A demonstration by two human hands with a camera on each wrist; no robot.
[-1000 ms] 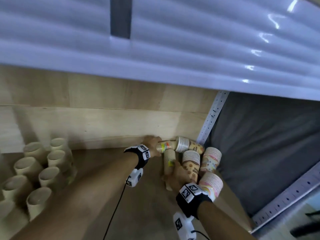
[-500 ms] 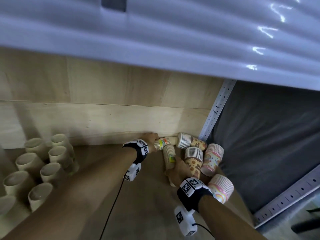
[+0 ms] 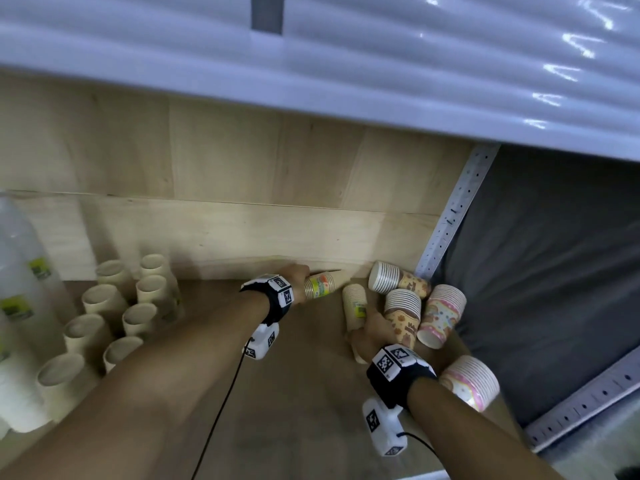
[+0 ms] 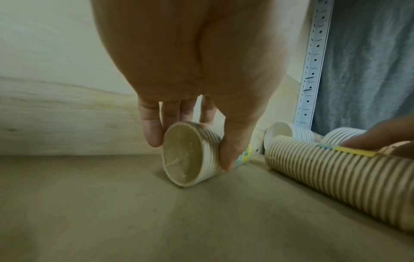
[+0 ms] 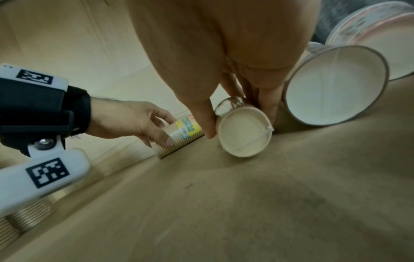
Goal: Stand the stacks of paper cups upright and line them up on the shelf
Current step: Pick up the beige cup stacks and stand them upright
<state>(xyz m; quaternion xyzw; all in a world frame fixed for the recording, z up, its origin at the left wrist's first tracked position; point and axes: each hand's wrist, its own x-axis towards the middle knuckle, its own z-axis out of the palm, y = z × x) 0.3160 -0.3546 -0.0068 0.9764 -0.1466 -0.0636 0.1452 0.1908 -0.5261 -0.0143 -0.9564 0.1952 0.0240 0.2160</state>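
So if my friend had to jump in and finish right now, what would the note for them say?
Left hand: grips the labelled stack, which lies on its side by the back wall.
Right hand: grips the long plain stack, also lying down.
Lying or tipped at the right end of the shelf: bear stack, brown stack, pastel stack, pink stack.
Done: plain stacks stand upright at the left.
Left: stand the two held stacks up, then the other four, and line them all up.
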